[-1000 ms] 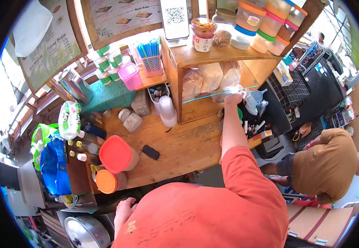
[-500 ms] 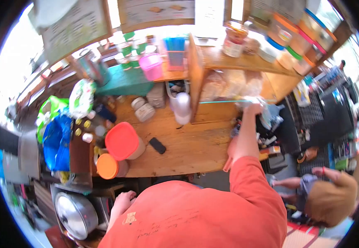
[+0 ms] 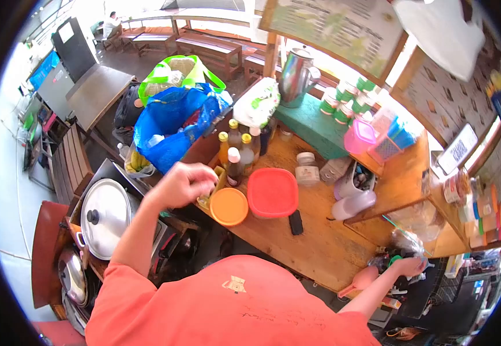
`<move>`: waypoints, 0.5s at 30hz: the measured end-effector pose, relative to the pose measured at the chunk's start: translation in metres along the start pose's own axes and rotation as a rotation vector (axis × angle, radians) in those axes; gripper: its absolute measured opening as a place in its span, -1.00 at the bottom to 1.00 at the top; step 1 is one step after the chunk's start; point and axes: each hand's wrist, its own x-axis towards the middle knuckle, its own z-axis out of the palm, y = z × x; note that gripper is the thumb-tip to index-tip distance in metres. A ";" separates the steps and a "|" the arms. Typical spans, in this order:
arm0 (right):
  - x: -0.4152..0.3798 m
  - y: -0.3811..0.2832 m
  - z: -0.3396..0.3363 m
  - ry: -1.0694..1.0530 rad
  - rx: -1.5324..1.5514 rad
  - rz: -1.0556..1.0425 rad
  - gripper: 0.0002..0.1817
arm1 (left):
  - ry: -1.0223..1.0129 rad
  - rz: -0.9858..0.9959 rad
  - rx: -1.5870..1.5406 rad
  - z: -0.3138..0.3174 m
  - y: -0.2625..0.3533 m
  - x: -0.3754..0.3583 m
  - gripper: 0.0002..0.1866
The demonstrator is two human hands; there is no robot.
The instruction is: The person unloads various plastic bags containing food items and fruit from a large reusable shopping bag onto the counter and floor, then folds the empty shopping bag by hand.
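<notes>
My left hand (image 3: 188,183) is raised over the table's left end, with its loosely curled fingers slightly blurred and nothing visible in them. Beside it stand several bottles (image 3: 234,167) with yellow and white caps, and a tub with an orange lid (image 3: 228,206). A square container with a red lid (image 3: 273,192) sits just right of these. Far to the right, my right hand (image 3: 410,266) is closed at a clear plastic bag (image 3: 407,242) by the shelf; its fingertips are partly hidden. A pink-orange dipper (image 3: 366,278) lies below that wrist.
A black phone (image 3: 296,223) lies on the wooden table (image 3: 325,248). Blue bag (image 3: 172,124) and green bag (image 3: 181,75) stand at the far left. A large lidded pot (image 3: 106,218) is at my left side. A wooden shelf (image 3: 397,199) rises at right.
The view has swung left. My left hand has risen from beside my body to near the bottles. My right hand stays by the plastic at the shelf.
</notes>
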 end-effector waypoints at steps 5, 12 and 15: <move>-0.152 -0.133 -0.016 -0.321 0.188 -0.362 -0.73 | 0.373 -0.146 0.304 -0.135 -0.116 0.062 -0.76; -0.404 -0.300 0.044 -1.285 0.423 -0.897 -0.81 | -0.352 -0.435 0.807 -0.156 -0.158 0.087 -0.46; -0.498 -0.352 0.067 -1.693 0.442 -1.093 -0.61 | -0.528 -0.398 0.823 -0.137 -0.166 0.084 -0.34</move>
